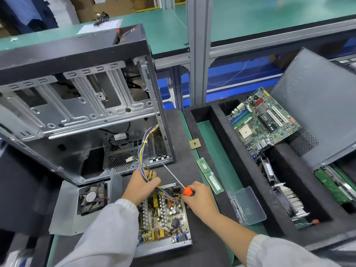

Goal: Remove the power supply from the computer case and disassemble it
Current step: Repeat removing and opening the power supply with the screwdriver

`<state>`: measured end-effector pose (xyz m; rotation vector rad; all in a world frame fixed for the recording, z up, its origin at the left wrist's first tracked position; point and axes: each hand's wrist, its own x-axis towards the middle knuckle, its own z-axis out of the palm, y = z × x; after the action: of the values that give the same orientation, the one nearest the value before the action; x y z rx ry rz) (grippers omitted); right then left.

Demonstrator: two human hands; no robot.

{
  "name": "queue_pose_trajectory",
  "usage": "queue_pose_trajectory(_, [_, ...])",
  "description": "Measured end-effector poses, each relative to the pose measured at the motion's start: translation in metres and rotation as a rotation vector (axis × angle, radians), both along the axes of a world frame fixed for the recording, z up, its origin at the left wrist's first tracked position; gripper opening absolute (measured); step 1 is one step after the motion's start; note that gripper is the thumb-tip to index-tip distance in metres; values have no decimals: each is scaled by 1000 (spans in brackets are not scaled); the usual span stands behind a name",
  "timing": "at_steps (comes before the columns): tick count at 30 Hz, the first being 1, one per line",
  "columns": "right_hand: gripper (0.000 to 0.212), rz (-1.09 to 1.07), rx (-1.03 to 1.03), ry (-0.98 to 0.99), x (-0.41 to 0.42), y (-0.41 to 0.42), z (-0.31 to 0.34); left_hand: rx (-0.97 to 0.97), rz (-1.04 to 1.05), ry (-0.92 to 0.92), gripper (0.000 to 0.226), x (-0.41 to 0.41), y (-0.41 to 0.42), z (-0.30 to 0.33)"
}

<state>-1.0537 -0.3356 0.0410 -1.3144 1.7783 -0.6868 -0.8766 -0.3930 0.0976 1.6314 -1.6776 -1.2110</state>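
Grey sheet metal lies furthest out beyond the left hand: the power-supply cover, off its box and lying flat with a black fan fixed to it. It looks light and stiff, with thin edges that could cut, so I would lift it by a flat face. Above the left hand stands the stripped computer case, open toward the viewer.

The left hand is curled round the wire bundle, a loose rope of yellow, purple and black leads that runs up into the case and down to the board. The bundle is soft and will bend, not push; pulling on it loads the solder joints, so I judge it a poor handle.

Between and just below both hands sits the open power supply, out of the case and resting on the dark mat, its circuit board bare in the metal tray. It is probably the heaviest piece here, rigid at the tray walls and fragile on top, where capacitors and coils stand proud. Take it by the tray rim.

The right hand grips the orange handle of a screwdriver, whose shaft slants up toward the case foot. Its wrist is bent inward over the tray's far corner. Beyond the right hand lie a memory stick and a motherboard.
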Motion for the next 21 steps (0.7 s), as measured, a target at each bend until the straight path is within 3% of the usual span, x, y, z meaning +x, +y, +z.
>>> queue_pose_trajectory(6, [10, -46, 55, -225, -4, -2, -7, 3, 0, 0, 30, 0, -1, -2])
queue_pose_trajectory(11, [11, -80, 94, -300, -5, -2, -5, 6, 21, -2, 30, 1, -2, -5])
queue_pose_trajectory(14, [15, -15, 165, -381, -18, -3, 7, 4, 28, 5, 28, 2, -2, -5])
queue_pose_trajectory(17, [9, 173, 287, -252, -43, -8, 32, 0, 13, 1, 30, 3, -3, -5])
queue_pose_trajectory(21, [19, 481, 553, 20, -72, -22, 81, -5, 29, 4, 35, 2, -2, -6])
